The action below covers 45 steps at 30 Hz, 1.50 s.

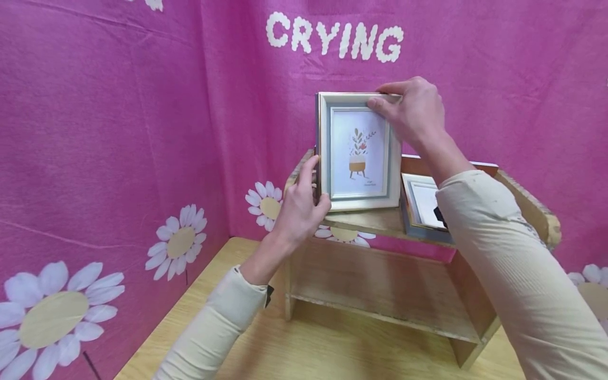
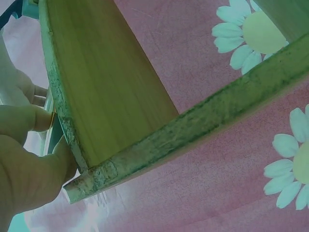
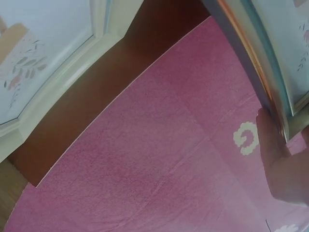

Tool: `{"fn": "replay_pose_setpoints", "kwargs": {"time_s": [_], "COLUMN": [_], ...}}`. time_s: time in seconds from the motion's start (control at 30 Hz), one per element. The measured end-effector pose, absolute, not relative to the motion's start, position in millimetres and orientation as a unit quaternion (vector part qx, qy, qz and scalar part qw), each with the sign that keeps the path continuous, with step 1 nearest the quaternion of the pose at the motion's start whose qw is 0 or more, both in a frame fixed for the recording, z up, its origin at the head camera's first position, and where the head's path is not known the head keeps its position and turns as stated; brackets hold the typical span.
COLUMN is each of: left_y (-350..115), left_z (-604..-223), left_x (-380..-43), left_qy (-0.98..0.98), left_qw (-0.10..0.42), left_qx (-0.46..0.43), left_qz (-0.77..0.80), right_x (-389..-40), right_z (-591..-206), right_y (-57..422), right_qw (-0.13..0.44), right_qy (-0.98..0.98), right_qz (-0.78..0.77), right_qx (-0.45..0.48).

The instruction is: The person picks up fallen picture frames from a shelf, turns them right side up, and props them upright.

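Both hands hold an upright picture frame (image 1: 356, 158) with a pale border and a potted-plant print, at the top of a wooden shelf unit (image 1: 375, 279). My left hand (image 1: 300, 208) grips its left edge near the lower corner. At the top right corner, my right hand (image 1: 420, 112) pinches the frame, thumb on the front and fingers behind. The right wrist view shows the held frame's edge (image 3: 258, 58) against the right hand (image 3: 287, 166). A second picture frame (image 1: 419, 196) lies tilted on the shelf top, partly hidden by the right forearm.
The shelf unit stands on a wood-grain table (image 1: 304, 343). Its raised right side (image 1: 527, 203) rises beside the second frame. A pink cloth (image 1: 266, 105) with daisies and white letters hangs behind and at the left. A brown back panel (image 3: 96, 92) borders the lying frame.
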State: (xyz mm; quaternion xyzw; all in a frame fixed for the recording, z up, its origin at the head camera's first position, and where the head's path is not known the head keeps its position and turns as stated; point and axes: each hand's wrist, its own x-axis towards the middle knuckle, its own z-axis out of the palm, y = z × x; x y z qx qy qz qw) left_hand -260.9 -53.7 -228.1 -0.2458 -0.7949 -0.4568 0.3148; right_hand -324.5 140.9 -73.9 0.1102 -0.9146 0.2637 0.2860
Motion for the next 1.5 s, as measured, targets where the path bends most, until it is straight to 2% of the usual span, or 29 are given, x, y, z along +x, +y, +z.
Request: {"fn": "replay_pose_setpoints", "kwargs": {"time_s": [0.43, 0.83, 1.5], "left_y": [-56.3, -51.2, -48.8], "left_z": [-228.9, -226.4, -226.8], "left_x": [-265.2, -264.0, -261.6], "left_qy": [-0.81, -0.854, -0.883], "left_qw": [0.326, 0.308, 0.3], "left_qx": [-0.241, -0.227, -0.2], "left_qz": [-0.423, -0.352, -0.302], "right_x": [-323.2, -316.5, -306.7], "right_z": [-81.8, -77.9, -76.6], "right_y": [153.6, 169.3, 172.3], "right_qw": [0.329, 0.28, 0.242], "right_qy": [-0.892, -0.899, -0.901], "right_qz": [0.251, 0.276, 0.291], "right_qx": [0.183, 0.194, 0.21]}}
